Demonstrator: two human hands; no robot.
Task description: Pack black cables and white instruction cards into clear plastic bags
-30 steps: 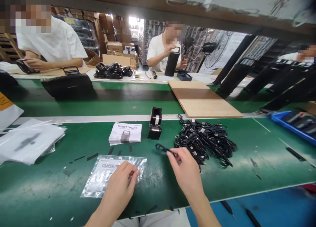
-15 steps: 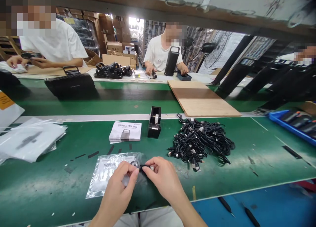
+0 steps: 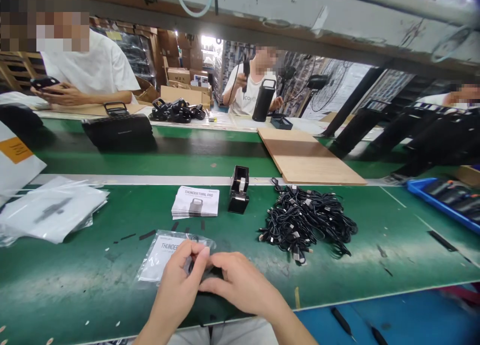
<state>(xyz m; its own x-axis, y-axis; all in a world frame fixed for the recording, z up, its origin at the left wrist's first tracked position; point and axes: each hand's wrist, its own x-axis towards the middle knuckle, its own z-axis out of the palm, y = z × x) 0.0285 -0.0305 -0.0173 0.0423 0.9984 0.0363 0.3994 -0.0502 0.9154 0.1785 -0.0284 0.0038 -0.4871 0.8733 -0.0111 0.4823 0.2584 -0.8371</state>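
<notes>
A clear plastic bag (image 3: 161, 252) with a printed booklet inside lies on the green bench in front of me. My left hand (image 3: 180, 285) pinches the bag's open right edge. My right hand (image 3: 240, 285) is closed on a small coiled black cable (image 3: 210, 274), pressed against the bag's mouth; most of the cable is hidden by my fingers. A heap of coiled black cables (image 3: 307, 222) lies to the right of my hands.
A stack of booklets (image 3: 195, 208) and a black tape dispenser (image 3: 239, 189) stand behind the bag. Empty plastic bags (image 3: 48, 215) lie at the left. A wooden board (image 3: 307, 157), a blue tray (image 3: 442, 195) and a conveyor with a black speaker (image 3: 118, 130) are farther off. Other people work across the line.
My right hand took one cable from the heap and brought it left to the bag's mouth, where both hands now meet. The view shifted slightly downward.
</notes>
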